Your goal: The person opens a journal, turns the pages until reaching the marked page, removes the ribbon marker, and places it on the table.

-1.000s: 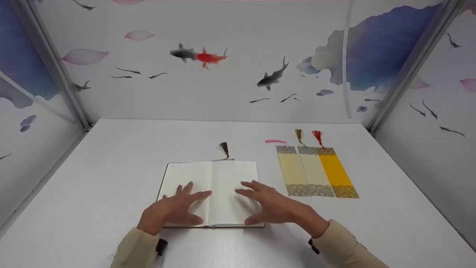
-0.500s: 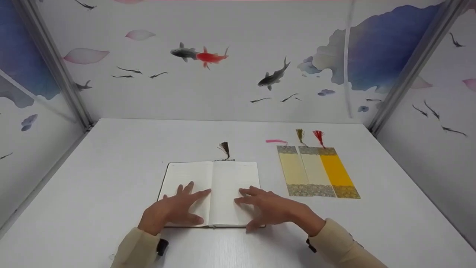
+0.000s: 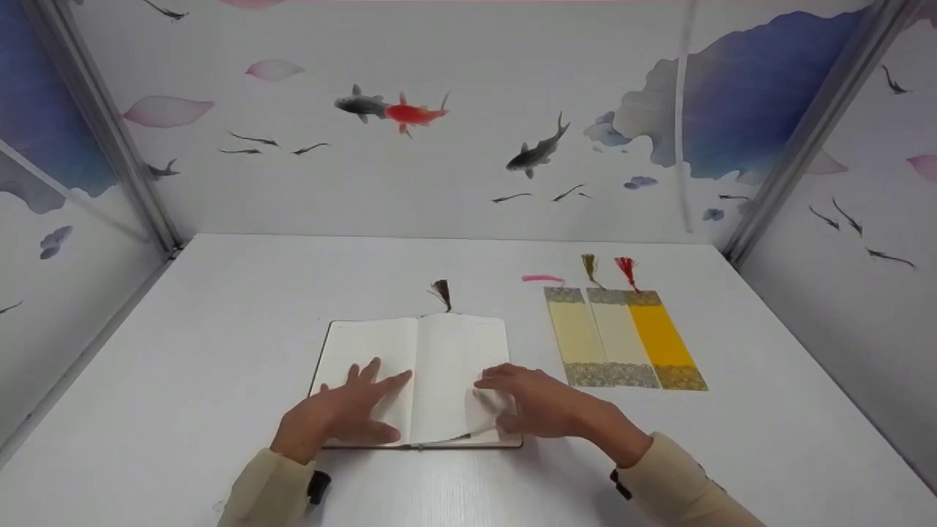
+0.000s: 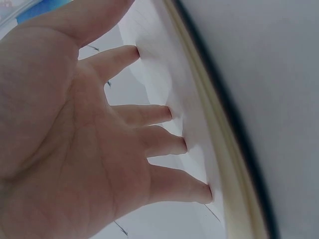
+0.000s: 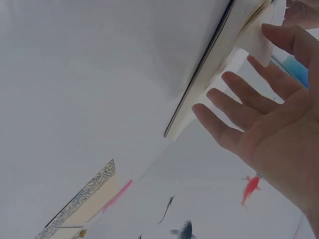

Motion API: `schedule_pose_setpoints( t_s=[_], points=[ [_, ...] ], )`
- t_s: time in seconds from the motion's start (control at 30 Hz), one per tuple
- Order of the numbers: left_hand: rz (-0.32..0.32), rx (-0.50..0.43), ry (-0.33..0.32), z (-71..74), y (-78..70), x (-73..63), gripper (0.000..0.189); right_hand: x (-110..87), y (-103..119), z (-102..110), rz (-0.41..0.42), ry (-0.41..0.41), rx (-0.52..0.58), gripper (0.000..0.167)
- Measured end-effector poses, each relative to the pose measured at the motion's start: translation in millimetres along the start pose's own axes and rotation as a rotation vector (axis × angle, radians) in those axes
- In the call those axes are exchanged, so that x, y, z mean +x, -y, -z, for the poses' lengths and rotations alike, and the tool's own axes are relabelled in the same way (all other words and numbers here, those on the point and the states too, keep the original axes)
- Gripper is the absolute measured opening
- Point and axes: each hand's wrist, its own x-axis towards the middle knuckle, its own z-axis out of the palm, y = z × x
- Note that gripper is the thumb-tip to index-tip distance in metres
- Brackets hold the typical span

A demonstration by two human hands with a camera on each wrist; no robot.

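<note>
An open notebook (image 3: 443,344) with blank white pages lies on the table. My left hand (image 3: 344,410) rests on its left page, fingers spread; in the left wrist view the fingertips (image 4: 177,144) touch the paper. My right hand (image 3: 545,402) is at the lower right corner and holds a right-hand page (image 5: 256,45) between thumb and fingers, its lower edge raised off the pages beneath. A dark tassel (image 3: 441,291) sticks out above the notebook's top edge; whatever it hangs from is hidden by the page.
Right of the notebook lie three bookmarks side by side: a pale yellow one (image 3: 576,333) near a pink tassel (image 3: 542,278), a cream one (image 3: 622,333) with an olive tassel (image 3: 589,266), and an orange-yellow one (image 3: 662,333) with a red tassel (image 3: 626,271). Printed panels (image 3: 454,197) enclose the table.
My right hand's thumb and fingers have drawn closer together, and the right page's lower corner has come up. The patterned strip below the dark tassel is now covered. My left hand stays put.
</note>
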Motion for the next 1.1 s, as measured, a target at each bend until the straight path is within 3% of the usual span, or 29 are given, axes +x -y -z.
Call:
schedule_pose_setpoints(
  t_s=[0.2, 0.33, 0.4, 0.53, 0.6, 0.7, 0.87, 1.1],
  points=[
    [-0.003, -0.02, -0.009, -0.4, -0.9, -2.2, 0.083, -2.6, 2, -4, -0.012, -0.113, -0.081, 0.059],
    [-0.002, -0.021, -0.011, -1.0, -0.7, -2.8, 0.083, 0.7, 1, -6, -0.099, -0.238, 0.058, 0.074],
    [-0.008, -0.019, -0.008, -1.2, -0.5, -2.8, 0.083, 3.1, 0, -6, -0.152, -0.298, 0.21, 0.076],
    [-0.025, -0.012, -0.01, -1.8, -0.1, -2.6, 0.083, 6.9, -3, -2, -0.302, -0.387, 0.602, 0.066],
    [-0.031, -0.015, -0.017, -2.3, 0.1, -2.4, 0.083, 8.2, -5, 0, -0.382, -0.41, 0.806, 0.06],
    [-0.031, -0.031, -0.026, -2.5, 0.4, -2.4, 0.082, 9.8, -7, 5, -0.458, -0.413, 0.989, 0.055],
    [-0.021, -0.027, -0.019, -1.9, 1.8, -3.6, 0.082, 12.4, -9, 5, -0.471, -0.381, 0.993, 0.055],
    [-0.047, -0.016, 0.015, 2.6, 6.7, -6.3, 0.083, 17.2, -9, 4, -0.381, -0.345, 0.988, 0.066]
  ],
)
